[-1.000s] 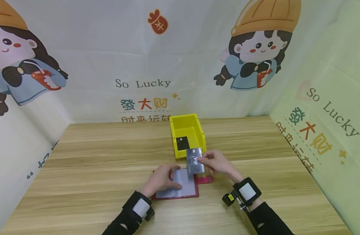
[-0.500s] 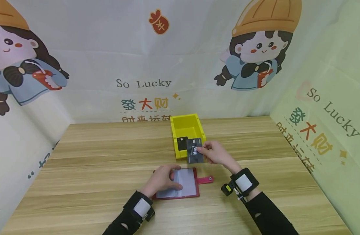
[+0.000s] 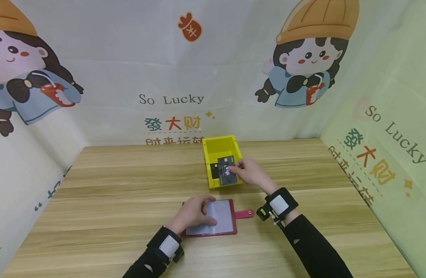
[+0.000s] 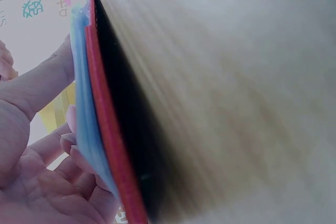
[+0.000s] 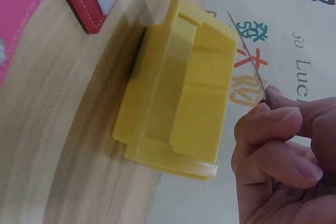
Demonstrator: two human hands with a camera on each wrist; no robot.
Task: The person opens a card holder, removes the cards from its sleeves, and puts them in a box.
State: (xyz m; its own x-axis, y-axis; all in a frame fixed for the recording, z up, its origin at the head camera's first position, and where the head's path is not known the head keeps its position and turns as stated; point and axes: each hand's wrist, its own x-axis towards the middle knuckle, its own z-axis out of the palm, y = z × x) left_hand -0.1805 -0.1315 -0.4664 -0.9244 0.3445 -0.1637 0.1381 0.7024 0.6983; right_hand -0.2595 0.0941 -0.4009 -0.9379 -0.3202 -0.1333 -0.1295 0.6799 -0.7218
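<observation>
My right hand [image 3: 251,171] pinches a dark grey bank-style card [image 3: 227,170] marked VIP by its right edge, between thumb and fingers. The card hangs over the front part of a yellow bin [image 3: 221,144] and overlaps a black card [image 3: 214,171] lying inside. Seen from the right wrist, the card [image 5: 249,59] is edge-on, above the bin's rim. My left hand [image 3: 193,212] rests on an opened red card holder [image 3: 235,227], thumb and fingers spread over its clear plastic pages [image 3: 221,216]. In the left wrist view, the thumb [image 4: 47,80] lies against the page stack.
A pink snap strap [image 3: 245,214] sticks out to the right from the holder. The bin stands behind the holder, towards the back of the wooden table [image 3: 129,177]. A printed cloth backdrop [image 3: 230,77] rises at the table's back and sides.
My right hand has carried the VIP card away from the card holder, forward to over the yellow bin. My left hand stays in place on the holder.
</observation>
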